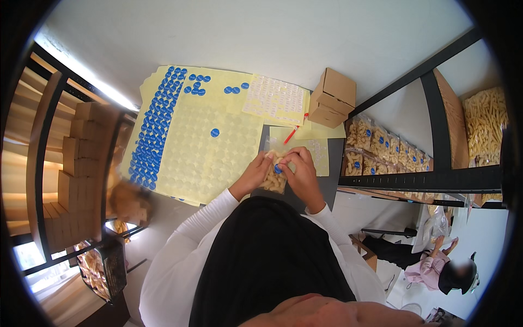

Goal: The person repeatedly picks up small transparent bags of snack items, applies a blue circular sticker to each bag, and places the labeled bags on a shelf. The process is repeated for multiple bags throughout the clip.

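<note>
My left hand (254, 171) grips the upper left side of a clear plastic bag of pale, curved macaroni-like pieces (274, 183). The fingers of my right hand (301, 173) are at a round blue sticker (278, 168) on the front of the bag; whether they still pinch its edge I cannot tell. Beside the bag, to the left, lies a large yellow backing sheet (196, 155) with a few blue stickers left on it. Sheets with dense rows of blue stickers (157, 126) show along its left side. A red pen (291, 134) lies just beyond my hands.
A sheet of small white labels (276, 99) and a cardboard box (333, 98) sit at the back of the table. On the right, a black-framed shelf (416, 180) holds filled bags. Stacked cartons (79, 175) and a black crate (107, 269) stand left. A co-worker (429, 265) is at lower right.
</note>
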`<state>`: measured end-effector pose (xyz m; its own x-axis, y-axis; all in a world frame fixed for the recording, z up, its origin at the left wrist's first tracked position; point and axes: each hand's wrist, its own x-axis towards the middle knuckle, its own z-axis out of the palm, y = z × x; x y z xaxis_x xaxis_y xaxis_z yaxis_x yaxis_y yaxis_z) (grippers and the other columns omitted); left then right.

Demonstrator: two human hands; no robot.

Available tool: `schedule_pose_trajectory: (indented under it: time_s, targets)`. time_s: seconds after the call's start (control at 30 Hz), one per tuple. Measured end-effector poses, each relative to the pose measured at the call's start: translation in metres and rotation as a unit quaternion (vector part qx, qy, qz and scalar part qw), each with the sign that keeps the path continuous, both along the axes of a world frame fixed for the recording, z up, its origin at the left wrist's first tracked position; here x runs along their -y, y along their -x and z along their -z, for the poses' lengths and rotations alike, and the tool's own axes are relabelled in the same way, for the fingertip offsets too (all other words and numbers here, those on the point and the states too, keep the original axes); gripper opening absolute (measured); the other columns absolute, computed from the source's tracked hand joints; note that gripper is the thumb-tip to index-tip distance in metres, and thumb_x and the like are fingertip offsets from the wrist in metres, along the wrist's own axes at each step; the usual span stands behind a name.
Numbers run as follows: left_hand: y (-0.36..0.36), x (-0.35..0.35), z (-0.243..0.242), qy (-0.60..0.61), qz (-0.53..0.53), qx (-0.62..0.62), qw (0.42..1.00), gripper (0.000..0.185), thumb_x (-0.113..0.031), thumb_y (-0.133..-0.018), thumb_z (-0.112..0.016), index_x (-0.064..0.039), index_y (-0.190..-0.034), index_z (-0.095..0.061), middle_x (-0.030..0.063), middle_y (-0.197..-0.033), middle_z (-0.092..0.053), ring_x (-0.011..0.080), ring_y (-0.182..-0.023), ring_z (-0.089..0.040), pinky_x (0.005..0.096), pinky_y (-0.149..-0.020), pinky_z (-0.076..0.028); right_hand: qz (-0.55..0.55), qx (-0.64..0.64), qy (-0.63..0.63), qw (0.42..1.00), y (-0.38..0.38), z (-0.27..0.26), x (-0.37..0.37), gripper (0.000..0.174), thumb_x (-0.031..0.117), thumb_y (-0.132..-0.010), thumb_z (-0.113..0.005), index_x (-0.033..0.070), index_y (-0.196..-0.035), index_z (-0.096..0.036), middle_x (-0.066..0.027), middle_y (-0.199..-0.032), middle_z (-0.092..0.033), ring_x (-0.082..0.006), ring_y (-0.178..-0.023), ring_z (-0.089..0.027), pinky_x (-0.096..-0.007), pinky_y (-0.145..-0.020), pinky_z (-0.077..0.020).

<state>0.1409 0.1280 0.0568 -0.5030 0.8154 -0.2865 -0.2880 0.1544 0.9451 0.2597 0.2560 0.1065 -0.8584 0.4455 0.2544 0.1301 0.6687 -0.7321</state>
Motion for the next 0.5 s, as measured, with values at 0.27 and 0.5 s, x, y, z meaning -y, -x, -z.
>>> schedule_pose_trajectory:
  time_s: [0.27, 0.5]
  targets:
    - [-0.004, -0.004, -0.015, -0.028, -0.064, 0.104, 0.992, 0.043, -0.037, -0.108, -0.042, -0.002, -0.132, -0.050, 0.0083, -0.122, -0.058, 0.0138, -0.112, -0.055, 0.0303, -0.098, -0.046, 0.147, -0.042, 0.193, 0.969, 0.001, 0.035, 0.020, 0.057, 0.023, -0.092, -0.072, -0.001, -0.136, -0.044, -0.0165, -0.125, -0.050, -0.0258, -0.109, -0.054, -0.0376, -0.093, -0.0467]
    - [-0.007, -0.009, -0.003, -0.079, -0.086, 0.060, 0.991, 0.041, -0.024, -0.103, -0.060, 0.001, -0.131, -0.045, 0.0113, -0.121, -0.061, 0.0139, -0.109, -0.059, 0.0298, -0.095, -0.049, 0.104, -0.009, 0.316, 0.943, -0.003, 0.064, 0.024, 0.040, 0.024, -0.102, -0.062, 0.001, -0.132, -0.049, -0.0065, -0.111, -0.058, -0.0119, -0.094, -0.055, -0.0274, -0.079, -0.0486]
